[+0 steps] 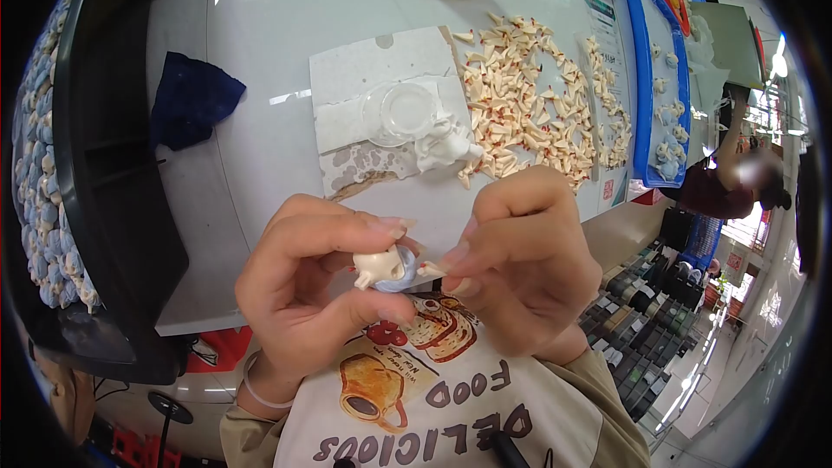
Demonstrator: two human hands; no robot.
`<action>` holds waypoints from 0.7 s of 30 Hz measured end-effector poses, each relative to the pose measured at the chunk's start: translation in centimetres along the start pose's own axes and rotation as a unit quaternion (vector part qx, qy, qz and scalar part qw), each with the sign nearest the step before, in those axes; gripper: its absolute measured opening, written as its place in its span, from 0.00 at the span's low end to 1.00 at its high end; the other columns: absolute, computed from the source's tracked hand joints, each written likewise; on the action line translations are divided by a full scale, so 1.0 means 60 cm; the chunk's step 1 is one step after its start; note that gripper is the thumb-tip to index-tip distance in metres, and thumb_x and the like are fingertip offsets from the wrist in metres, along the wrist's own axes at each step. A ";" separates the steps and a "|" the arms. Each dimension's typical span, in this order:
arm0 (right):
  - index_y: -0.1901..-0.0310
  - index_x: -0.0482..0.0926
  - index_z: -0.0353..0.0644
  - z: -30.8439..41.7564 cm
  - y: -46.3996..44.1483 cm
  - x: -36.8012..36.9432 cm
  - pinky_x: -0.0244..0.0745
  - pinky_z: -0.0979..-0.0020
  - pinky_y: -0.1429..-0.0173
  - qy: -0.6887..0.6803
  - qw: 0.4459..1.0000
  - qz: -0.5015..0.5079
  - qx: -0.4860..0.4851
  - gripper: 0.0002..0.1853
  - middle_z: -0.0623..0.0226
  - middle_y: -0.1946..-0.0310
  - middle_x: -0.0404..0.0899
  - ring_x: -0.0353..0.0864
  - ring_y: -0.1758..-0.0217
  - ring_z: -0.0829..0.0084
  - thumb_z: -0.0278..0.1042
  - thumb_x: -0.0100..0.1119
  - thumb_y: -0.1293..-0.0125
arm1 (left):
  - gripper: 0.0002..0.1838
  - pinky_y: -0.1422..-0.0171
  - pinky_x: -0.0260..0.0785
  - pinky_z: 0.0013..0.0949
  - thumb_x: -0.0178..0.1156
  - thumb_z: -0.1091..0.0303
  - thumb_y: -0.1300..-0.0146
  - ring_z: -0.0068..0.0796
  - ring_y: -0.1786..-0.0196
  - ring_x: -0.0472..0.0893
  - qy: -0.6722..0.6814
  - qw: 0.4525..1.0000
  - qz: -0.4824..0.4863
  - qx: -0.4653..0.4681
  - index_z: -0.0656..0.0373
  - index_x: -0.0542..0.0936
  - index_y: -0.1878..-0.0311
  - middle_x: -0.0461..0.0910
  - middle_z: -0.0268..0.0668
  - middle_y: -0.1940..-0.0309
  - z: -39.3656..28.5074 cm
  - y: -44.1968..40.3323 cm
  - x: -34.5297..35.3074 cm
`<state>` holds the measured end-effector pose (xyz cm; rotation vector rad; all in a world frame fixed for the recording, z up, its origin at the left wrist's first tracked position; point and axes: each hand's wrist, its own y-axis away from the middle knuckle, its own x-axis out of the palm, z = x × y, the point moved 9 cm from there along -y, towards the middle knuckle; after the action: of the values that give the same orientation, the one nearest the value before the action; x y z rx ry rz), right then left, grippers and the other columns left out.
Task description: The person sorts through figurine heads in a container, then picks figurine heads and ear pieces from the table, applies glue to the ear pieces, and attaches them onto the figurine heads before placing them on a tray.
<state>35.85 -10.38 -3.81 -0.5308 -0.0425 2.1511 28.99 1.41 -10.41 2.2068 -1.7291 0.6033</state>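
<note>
Between the thumb and fingers of my left hand (316, 273) is a small figurine body (386, 267), cream-coloured with a pale blue part. My right hand (529, 256) pinches a tiny cream figurine part (428, 269) with a reddish tip, close against the blue side of the body; whether the two touch I cannot tell. Beyond my hands, a large pile of similar small cream parts (529, 95) with red tips lies on the table. Left of that pile, a clear round dish (409, 111) and a crumpled white lump (444, 146) rest on a piece of cardboard (334, 78).
On the left stands a black bin (130, 208) beside many pale blue figurine bodies (48, 182). A dark blue cloth (195, 100) lies on the white table (260, 13). A blue tray (640, 78) holds several pieces at right. Another person (732, 186) is farther right.
</note>
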 end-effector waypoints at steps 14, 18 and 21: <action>0.69 0.82 0.44 0.009 0.001 0.009 0.62 0.76 0.68 0.091 0.992 -0.013 -0.081 0.11 0.72 0.73 0.74 0.68 0.71 0.73 0.23 0.67 0.59 | 0.26 0.57 0.68 0.21 0.75 0.74 0.61 0.21 0.60 0.75 -0.063 0.998 -0.025 0.009 0.67 0.77 0.56 0.73 0.37 0.63 0.001 0.003 -0.005; 0.70 0.82 0.44 0.011 -0.003 0.007 0.62 0.76 0.68 0.097 0.990 -0.016 -0.106 0.11 0.72 0.73 0.74 0.67 0.72 0.73 0.23 0.66 0.60 | 0.26 0.57 0.68 0.21 0.75 0.75 0.62 0.20 0.61 0.74 -0.060 0.998 -0.026 -0.004 0.67 0.77 0.56 0.73 0.37 0.63 0.003 0.002 -0.006; 0.70 0.82 0.44 0.015 -0.003 0.008 0.61 0.76 0.67 0.114 0.987 -0.009 -0.114 0.11 0.73 0.73 0.75 0.67 0.72 0.73 0.23 0.66 0.60 | 0.26 0.56 0.69 0.22 0.75 0.76 0.61 0.21 0.60 0.75 -0.051 0.998 -0.026 -0.008 0.67 0.77 0.56 0.73 0.37 0.63 0.004 0.002 -0.005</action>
<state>35.42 -9.73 -3.15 -0.9041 -0.1672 2.0657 28.87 1.52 -10.77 2.3004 -1.7110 0.4710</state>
